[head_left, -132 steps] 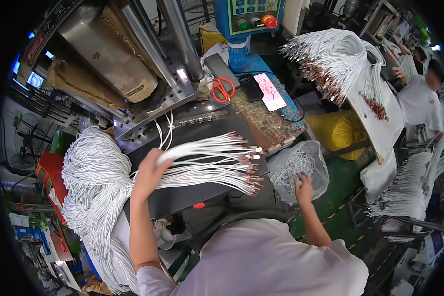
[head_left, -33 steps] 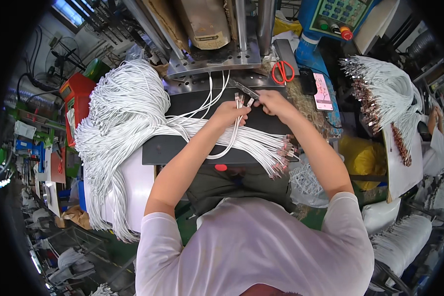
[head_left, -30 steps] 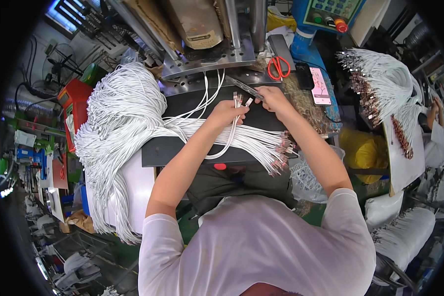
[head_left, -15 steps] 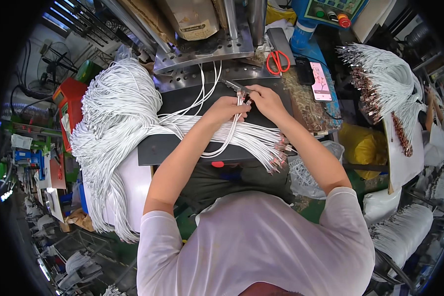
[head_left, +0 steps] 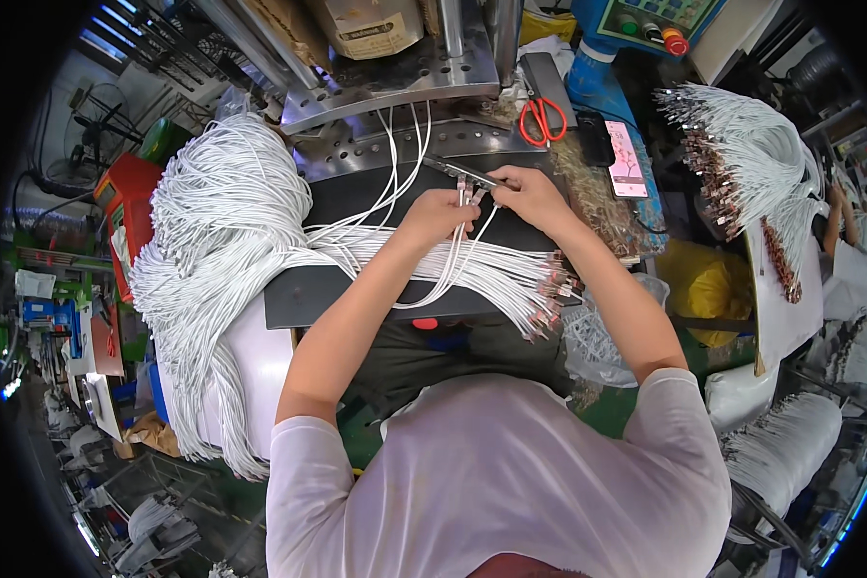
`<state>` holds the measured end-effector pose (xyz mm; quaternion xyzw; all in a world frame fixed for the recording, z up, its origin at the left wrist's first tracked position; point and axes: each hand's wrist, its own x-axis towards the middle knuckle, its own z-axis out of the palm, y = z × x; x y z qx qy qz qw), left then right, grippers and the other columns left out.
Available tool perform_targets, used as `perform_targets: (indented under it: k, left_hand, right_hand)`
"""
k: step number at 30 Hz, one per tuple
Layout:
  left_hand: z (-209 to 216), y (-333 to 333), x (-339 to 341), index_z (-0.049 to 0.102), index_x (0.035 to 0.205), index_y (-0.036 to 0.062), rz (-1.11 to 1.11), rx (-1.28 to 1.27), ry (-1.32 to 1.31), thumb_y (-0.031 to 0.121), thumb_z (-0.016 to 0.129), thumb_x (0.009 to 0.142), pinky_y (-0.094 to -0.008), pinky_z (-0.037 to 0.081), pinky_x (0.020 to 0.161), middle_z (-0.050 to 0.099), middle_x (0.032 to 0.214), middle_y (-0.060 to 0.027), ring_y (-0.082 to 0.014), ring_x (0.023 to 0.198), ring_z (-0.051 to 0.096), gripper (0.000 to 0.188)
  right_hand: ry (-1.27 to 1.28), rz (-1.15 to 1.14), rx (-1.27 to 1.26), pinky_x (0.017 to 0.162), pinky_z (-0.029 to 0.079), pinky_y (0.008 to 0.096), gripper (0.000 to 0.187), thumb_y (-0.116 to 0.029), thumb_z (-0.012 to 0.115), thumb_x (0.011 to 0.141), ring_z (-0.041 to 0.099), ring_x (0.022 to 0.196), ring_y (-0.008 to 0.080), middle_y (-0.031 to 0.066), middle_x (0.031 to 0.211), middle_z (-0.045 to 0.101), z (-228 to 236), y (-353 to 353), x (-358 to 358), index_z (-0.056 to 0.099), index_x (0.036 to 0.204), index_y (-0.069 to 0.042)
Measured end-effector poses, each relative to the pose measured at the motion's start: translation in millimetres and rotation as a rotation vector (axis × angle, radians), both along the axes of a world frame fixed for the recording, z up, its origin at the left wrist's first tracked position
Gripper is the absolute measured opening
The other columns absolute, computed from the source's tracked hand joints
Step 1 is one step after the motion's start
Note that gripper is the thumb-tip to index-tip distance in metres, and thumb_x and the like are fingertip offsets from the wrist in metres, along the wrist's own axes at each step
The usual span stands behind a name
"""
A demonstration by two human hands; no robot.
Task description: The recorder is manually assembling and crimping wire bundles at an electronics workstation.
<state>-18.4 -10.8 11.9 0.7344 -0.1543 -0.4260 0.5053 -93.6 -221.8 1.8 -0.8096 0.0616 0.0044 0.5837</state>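
Over the black work board (head_left: pixel 347 204), my left hand (head_left: pixel 437 218) is closed around the ends of a few white cables (head_left: pixel 450 252), whose connector tips stick up beside the fingers. A narrow dark metal bar (head_left: pixel 460 174) lies slantwise just above those tips. Its right end is pinched in my right hand (head_left: pixel 532 198). One white cable runs down from near the right fingertips. Below both hands spreads a bundle of white cables (head_left: pixel 491 275) with coppery connector ends (head_left: pixel 549 297) pointing right. Fingers partly hide the held tips.
A metal press (head_left: pixel 395 106) stands behind the board. Large coils of white cable (head_left: pixel 226 193) pile up at left. Red-handled scissors (head_left: pixel 543 122), a phone (head_left: pixel 627 166) and a control box (head_left: pixel 645 34) are at right. More cables (head_left: pixel 751 154) hang beyond.
The metal bar now lies flatter and reaches farther right. My right hand has shifted slightly right, away from the left. A single cable now shows between the hands.
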Motion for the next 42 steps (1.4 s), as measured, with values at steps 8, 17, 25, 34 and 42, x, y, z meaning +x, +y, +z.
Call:
perform_targets:
  k: [8, 17, 25, 34, 42]
  left_hand:
    - [8, 5, -11, 0.076, 0.108, 0.0021, 0.297, -0.266, 0.098, 0.024, 0.07, 0.096, -0.0223, 0.046, 0.062, 0.068, 0.081, -0.0003, -0.0089, 0.07, 0.062, 0.025]
    - [9, 5, 4, 0.079, 0.096, 0.0022, 0.092, -0.089, 0.073, 0.026, 0.074, 0.093, -0.0238, 0.038, 0.053, 0.059, 0.068, 0.0027, -0.0073, 0.057, 0.053, 0.024]
    - [5, 9, -2, 0.077, 0.083, 0.0029, 0.109, -0.038, -0.014, 0.028, 0.074, 0.091, -0.0258, 0.041, 0.053, 0.061, 0.066, -0.0004, -0.0102, 0.055, 0.055, 0.026]
    - [-1, 18, 20, 0.074, 0.101, 0.0037, 0.243, -0.219, 0.067, 0.026, 0.069, 0.097, -0.0222, 0.046, 0.055, 0.062, 0.075, 0.002, -0.0072, 0.059, 0.056, 0.023]
    - [-1, 31, 26, 0.073, 0.094, 0.002, 0.107, -0.03, -0.016, 0.026, 0.067, 0.098, -0.0218, 0.044, 0.054, 0.061, 0.072, 0.0006, -0.0082, 0.057, 0.056, 0.025]
  right_hand:
    - [-0.018, -0.027, -0.067, 0.08, 0.053, 0.0341, 0.044, -0.033, 0.081, 0.082, 0.07, 0.086, 0.0195, 0.0126, 0.094, 0.075, 3, -5, -4, 0.074, 0.112, -0.002]
    - [0.008, 0.122, -0.049, 0.077, 0.052, 0.0314, 0.052, -0.039, 0.085, 0.081, 0.069, 0.084, 0.0171, 0.0134, 0.092, 0.075, 5, -9, -10, 0.073, 0.112, 0.001]
    - [0.041, 0.043, 0.101, 0.077, 0.053, 0.0335, 0.05, -0.041, 0.085, 0.079, 0.071, 0.083, 0.0213, 0.0126, 0.092, 0.075, -1, -9, -6, 0.075, 0.108, -0.001]
    - [-0.076, 0.0, -0.233, 0.083, 0.055, 0.0425, 0.065, -0.057, 0.082, 0.071, 0.072, 0.092, 0.0361, 0.0208, 0.098, 0.075, 17, -17, -19, 0.077, 0.107, -0.003]
    - [-0.106, 0.026, -0.281, 0.081, 0.054, 0.0409, 0.065, -0.056, 0.083, 0.072, 0.072, 0.09, 0.0328, 0.0191, 0.094, 0.075, 8, -19, -21, 0.076, 0.108, -0.003]
